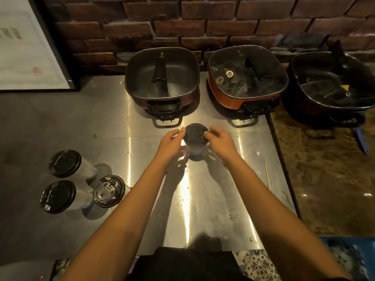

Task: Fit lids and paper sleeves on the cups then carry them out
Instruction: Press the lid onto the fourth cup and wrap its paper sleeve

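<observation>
- Head view: centre cup (195,149), pale and upright, on the steel table (213,199); all places below are given from this cup.
- Black lid (196,133) sits on top of the centre cup, covering its mouth.
- Left hand (171,141) at the cup's left side, fingers curled, thumb and fingertips pinching the lid's left rim.
- Right hand (221,139) at the cup's right side, fingers curled, fingertips pinching the lid's right rim.
- Three lidded cups, well to the left of and nearer the viewer than the centre cup, clustered close together: rear cup (65,164), front-left cup (58,196), front-right cup (109,190), each with a black lid.
- Dark square pot (162,75) just behind the centre cup; orange pot (247,75) behind and to its right; third pot (332,82) further right, off the steel table.
- Thin wooden stick (267,173) lies on the table to the cup's right, near the edge.
- Brick wall (203,23) behind the pots; framed sheet (26,43) far left of the cup.
</observation>
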`<act>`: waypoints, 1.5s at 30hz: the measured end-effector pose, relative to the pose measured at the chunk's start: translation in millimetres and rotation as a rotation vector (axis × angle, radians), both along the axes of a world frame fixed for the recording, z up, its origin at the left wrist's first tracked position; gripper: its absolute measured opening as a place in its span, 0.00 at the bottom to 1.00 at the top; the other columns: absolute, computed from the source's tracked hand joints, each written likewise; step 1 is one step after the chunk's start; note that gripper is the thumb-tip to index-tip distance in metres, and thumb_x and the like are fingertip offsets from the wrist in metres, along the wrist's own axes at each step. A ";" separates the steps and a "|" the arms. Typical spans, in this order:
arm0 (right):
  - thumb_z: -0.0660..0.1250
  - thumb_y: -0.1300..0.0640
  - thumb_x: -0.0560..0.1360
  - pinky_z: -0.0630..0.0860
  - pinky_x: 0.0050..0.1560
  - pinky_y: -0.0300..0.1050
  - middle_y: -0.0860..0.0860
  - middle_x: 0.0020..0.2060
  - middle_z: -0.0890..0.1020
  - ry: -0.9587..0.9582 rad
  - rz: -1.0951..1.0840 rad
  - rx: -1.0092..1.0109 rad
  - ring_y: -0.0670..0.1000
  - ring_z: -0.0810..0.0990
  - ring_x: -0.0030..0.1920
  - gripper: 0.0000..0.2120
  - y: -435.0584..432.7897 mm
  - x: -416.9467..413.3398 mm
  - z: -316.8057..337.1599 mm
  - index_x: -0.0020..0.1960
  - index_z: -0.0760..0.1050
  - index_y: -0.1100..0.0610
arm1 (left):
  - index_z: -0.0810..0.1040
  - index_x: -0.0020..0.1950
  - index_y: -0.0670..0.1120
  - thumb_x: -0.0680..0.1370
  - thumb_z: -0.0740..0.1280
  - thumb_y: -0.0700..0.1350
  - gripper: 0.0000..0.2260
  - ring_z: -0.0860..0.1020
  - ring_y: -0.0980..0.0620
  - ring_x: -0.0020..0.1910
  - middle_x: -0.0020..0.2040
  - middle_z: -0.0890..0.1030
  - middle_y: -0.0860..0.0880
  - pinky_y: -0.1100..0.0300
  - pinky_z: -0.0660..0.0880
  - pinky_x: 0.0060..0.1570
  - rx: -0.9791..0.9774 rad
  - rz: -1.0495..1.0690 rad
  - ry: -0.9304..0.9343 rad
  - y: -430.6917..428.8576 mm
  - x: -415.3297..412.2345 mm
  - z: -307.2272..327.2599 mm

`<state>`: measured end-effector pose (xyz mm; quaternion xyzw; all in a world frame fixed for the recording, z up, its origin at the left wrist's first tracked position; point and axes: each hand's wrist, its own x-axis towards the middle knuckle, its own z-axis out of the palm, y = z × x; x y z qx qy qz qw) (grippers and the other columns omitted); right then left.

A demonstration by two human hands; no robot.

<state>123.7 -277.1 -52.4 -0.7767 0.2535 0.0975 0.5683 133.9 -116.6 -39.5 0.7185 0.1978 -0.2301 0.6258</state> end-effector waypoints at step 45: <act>0.56 0.37 0.80 0.79 0.58 0.54 0.51 0.48 0.86 0.207 -0.041 0.067 0.55 0.84 0.51 0.23 70.4 -83.6 -28.6 0.50 0.83 0.51 | 0.76 0.53 0.49 0.84 0.58 0.60 0.16 0.77 0.54 0.45 0.49 0.79 0.53 0.56 0.69 0.50 0.278 0.330 -0.033 -10.3 -88.3 -53.7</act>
